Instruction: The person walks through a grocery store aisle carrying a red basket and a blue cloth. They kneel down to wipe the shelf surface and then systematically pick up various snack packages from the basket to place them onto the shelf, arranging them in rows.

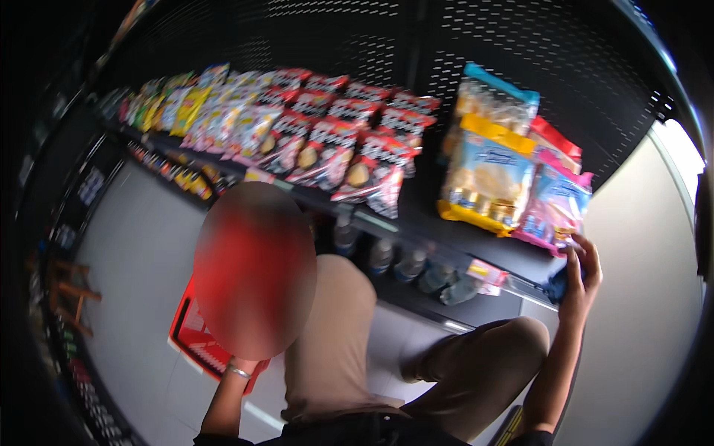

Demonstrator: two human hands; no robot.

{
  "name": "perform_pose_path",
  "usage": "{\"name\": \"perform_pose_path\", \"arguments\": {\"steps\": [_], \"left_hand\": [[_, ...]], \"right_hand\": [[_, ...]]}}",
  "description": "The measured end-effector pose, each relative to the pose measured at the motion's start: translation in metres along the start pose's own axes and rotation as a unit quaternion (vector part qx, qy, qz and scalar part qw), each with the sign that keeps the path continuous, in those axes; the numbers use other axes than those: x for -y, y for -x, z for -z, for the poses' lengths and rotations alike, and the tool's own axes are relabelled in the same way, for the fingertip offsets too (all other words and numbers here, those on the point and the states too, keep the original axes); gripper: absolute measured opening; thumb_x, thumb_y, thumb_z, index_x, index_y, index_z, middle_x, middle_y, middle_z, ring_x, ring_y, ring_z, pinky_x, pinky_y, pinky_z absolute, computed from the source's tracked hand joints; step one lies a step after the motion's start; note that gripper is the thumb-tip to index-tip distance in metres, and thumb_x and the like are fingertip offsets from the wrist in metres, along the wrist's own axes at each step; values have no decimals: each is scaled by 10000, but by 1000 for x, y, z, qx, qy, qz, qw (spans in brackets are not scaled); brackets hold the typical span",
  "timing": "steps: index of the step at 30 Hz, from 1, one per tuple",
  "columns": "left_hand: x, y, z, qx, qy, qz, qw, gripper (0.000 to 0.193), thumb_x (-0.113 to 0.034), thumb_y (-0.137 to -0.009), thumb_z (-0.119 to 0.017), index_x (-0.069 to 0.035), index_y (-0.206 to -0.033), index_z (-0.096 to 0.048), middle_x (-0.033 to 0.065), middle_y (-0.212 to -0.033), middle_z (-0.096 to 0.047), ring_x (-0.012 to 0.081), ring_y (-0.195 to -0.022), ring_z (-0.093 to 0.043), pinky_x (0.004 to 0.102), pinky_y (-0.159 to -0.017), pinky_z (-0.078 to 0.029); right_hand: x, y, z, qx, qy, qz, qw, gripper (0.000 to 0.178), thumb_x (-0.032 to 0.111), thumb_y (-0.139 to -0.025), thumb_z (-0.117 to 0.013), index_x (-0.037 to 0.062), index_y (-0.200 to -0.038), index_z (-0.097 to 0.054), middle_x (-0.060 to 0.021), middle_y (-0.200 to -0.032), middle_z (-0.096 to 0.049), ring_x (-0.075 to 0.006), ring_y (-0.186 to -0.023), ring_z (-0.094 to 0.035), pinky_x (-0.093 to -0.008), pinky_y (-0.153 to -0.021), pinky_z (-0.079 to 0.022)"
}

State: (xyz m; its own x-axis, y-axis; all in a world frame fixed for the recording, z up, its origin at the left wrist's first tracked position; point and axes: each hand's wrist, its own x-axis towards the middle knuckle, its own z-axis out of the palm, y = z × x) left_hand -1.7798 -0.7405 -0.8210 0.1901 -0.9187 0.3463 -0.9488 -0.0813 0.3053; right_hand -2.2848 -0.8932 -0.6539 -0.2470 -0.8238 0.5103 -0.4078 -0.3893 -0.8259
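My right hand [589,271] is at the lower right corner of a pink snack bag [554,204]. Its thumb and fingers curve together at that corner. A yellow-edged snack bag [487,177] stands beside the pink one, with a blue-topped bag [497,97] and a red-topped bag [556,143] behind them. Low on the left, my left hand [250,363] is mostly hidden by a blurred red oval patch; only the part by the bracelet shows. A red shopping basket [199,346] sits next to it, partly covered by that patch.
Rows of red and black snack bags [323,152] and yellow bags [192,110] line the dark shelf [476,245]. Clear bottles [409,264] stand below it. A pale panel [632,297] rises at right. A wooden stool [74,297] is on the far left.
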Motion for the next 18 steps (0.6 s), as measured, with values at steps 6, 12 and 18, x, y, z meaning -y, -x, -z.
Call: {"name": "perform_pose_path", "arguments": {"steps": [6, 12, 18], "left_hand": [[94, 131, -105, 168, 54, 115, 978, 548, -278, -847, -711, 53, -1231, -502, 283, -1170, -555, 445, -1076, -551, 471, -887, -479], [92, 112, -113, 173, 125, 207, 955, 447, -320, -864, -676, 11, -1154, -598, 261, -928, -659, 436, -894, -631, 481, -771, -512], [108, 123, -151, 208, 35, 241, 947, 327, -253, -857, -650, -43, -1107, -623, 245, -868, -663, 421, -815, -645, 501, -687, -507]], "right_hand": [[-47, 36, -16, 234, 12, -95, 967, 460, 195, -852, -705, -16, -1235, -563, -103, -1070, -620, -164, -963, -595, -304, -875, -457], [-16, 37, -97, 395, 112, 43, 911, 585, 90, -664, -732, -25, -1213, -568, -164, -1079, -658, -324, -1079, -619, -384, -940, -456], [-17, 39, -132, 416, 150, 52, 895, 559, 1, -665, -677, 55, -1216, -597, -158, -924, -686, -311, -846, -666, -367, -785, -509]]}}
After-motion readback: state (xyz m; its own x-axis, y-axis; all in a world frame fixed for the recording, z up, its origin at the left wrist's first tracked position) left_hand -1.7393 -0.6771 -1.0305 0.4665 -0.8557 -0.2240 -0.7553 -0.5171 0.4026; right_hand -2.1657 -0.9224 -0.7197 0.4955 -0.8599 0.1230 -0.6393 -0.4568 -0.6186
